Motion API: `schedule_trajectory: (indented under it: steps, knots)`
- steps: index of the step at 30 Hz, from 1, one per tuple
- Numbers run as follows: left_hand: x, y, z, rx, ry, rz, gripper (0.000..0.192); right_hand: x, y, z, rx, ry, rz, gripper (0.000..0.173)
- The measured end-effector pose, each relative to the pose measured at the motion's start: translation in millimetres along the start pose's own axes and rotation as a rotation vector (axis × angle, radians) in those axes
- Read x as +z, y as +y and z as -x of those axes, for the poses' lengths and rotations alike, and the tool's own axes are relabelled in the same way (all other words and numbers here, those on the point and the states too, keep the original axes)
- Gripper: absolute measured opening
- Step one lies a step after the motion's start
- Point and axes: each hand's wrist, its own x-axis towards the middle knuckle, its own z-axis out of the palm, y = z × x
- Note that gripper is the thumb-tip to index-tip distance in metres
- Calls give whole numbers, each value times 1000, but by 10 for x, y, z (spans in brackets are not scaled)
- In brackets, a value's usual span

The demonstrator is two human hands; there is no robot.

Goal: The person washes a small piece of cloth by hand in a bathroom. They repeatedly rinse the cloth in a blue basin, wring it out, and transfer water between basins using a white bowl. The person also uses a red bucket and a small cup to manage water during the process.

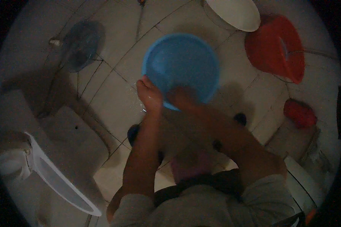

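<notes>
A round blue plastic basin (187, 62) stands on the tiled floor in front of me. My left hand (149, 93) rests at its near left rim, the fingertips at the edge; it looks wet. My right hand (182, 96) is blurred and reaches over the near rim into the basin. Whether its fingers hold anything is hidden by blur and dim light. Small bright splashes of water (144, 110) lie on the floor beside my left hand.
An orange-red plastic tub (268, 48) and a pale basin (238, 14) stand at upper right. A red object (299, 113) lies on the right. A greyish-blue container (81, 46) is at upper left. A white-rimmed object (62, 181) fills the lower left.
</notes>
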Motion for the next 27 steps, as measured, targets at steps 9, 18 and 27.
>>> schedule_trajectory:
  steps: [9, 18, 27]
  knots:
    - [1, 179, -104, -137, -171, -15, 54, -573, 1346, -744, -437, 738, 369, 43]
    - [230, 73, 206, -156, 0, 127, 48, -481, 320, -1054, 260, 329, -1602, 39]
    - [202, 67, 127, -251, -75, 177, 57, 94, 235, -324, -395, 155, -907, 34]
